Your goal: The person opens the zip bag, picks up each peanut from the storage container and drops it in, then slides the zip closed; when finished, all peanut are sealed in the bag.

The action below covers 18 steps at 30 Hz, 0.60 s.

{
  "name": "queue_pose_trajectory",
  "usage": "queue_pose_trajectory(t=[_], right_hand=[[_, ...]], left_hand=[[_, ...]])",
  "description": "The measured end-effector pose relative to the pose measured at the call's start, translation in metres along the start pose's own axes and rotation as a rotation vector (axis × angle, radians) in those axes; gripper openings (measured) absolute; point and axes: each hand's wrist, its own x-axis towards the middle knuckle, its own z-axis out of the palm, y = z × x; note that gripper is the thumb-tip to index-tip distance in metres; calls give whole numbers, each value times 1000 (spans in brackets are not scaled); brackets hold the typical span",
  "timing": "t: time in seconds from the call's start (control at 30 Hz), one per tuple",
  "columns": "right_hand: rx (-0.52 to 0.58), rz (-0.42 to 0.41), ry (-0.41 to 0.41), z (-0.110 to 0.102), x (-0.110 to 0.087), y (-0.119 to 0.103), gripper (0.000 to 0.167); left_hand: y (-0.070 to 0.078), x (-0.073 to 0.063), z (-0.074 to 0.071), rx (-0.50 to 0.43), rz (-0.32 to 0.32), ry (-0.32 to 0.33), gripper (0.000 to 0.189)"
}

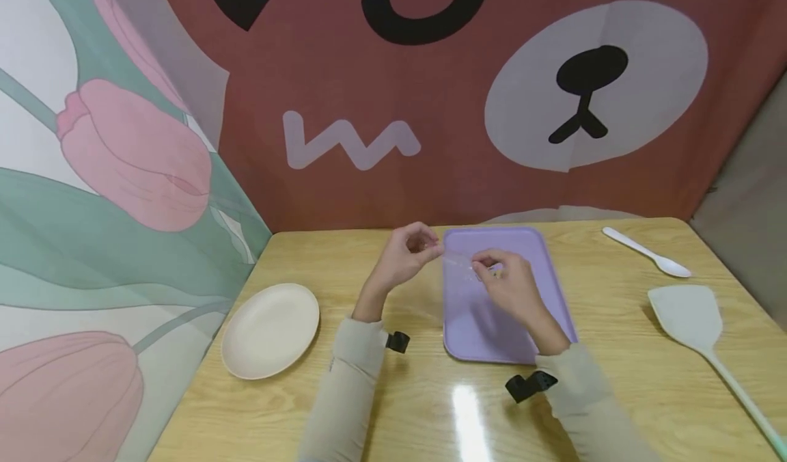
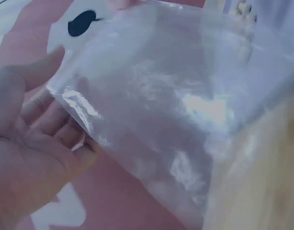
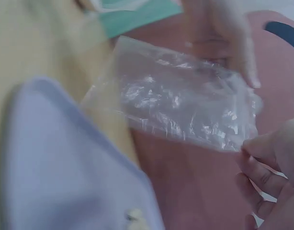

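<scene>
The head view looks forward and down from above both arms, far enough back to take in the wooden table point(image 1: 246, 414) and red backdrop point(image 1: 344, 59). The left wrist view is close and tilted — the left hand point(image 2: 37, 153) at its left edge, the clear bag point(image 2: 147, 115) across most of it. The right wrist view, also tilted, looks past the right hand point(image 3: 276, 172) — and shares the bag with the left, the purple tray point(image 1: 470, 339) with the head.

- readable text, labels, brands, numbers: none
- pale zigzag point(image 1: 350, 141) on red cloth point(image 1: 449, 100): drawn mark, can't tell if letter or pattern
</scene>
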Motion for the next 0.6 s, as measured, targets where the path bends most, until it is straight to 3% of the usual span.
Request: queue_pose_trajectory(t=[0.1,0.3,0.5,0.6], right_hand=[[21,-16,67,-18,0,-2,7],[40,-77,150,-40,-4,-12,7],[19,-166,140,-44,-1,-19,8],[-5,-219,102,-44,0,-20,7]], left_hand=[[2,-2,16,-74,0,15,12],[8,-8,43,-217,46,105,10],[7,-8,49,-201,85,112,6],[10,-9,51,-113,100,192,10]])
